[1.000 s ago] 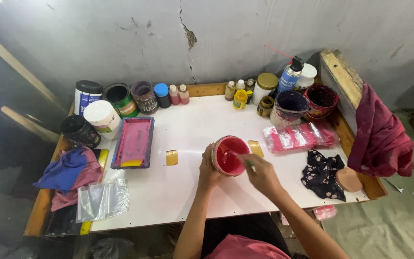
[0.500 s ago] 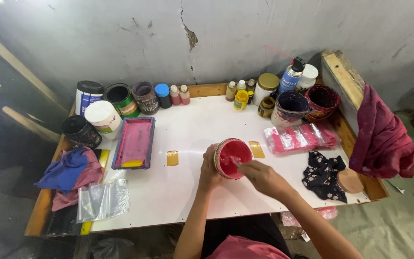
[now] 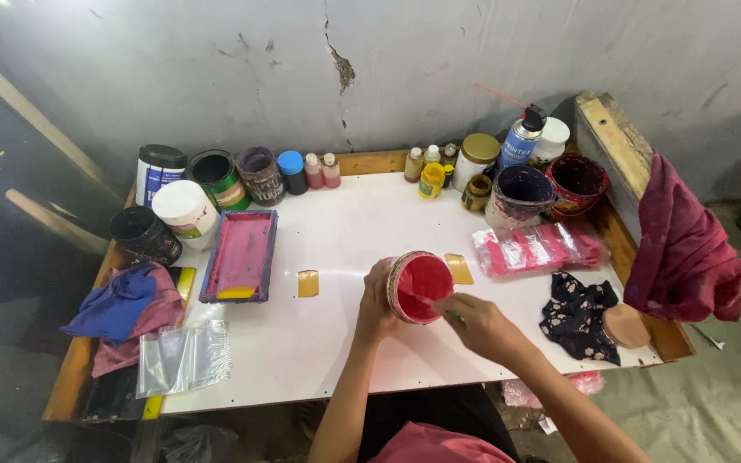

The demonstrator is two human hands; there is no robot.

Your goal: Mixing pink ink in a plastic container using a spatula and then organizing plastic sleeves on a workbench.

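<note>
i see my left hand (image 3: 376,302) wrapped around the side of a small round tub of red paint (image 3: 420,286), fingers curled tight on its wall and tipping its open mouth toward me. the tub sits near the middle of the white counter (image 3: 302,351), just off the front half. my right hand (image 3: 482,326) hovers at the tub's lower rim, fingers pinched closed on a thin stick-like tool (image 3: 444,310) whose tip reaches into the red; i cannot tell exactly what the tool is.

just beside the tub lie two small yellow cards, one at its right (image 3: 459,268) and one to the left (image 3: 308,283). farther left is a rectangular framed screen (image 3: 240,255) stained pink. a stack of pink plastic packets (image 3: 538,249) lies to the right, with a dark floral cloth (image 3: 578,315) near it. jars, bottles and a spray can (image 3: 521,141) line the back edge by the wall. clear bags (image 3: 183,356) and a blue and pink rag (image 3: 126,313) rest at the left end.
</note>
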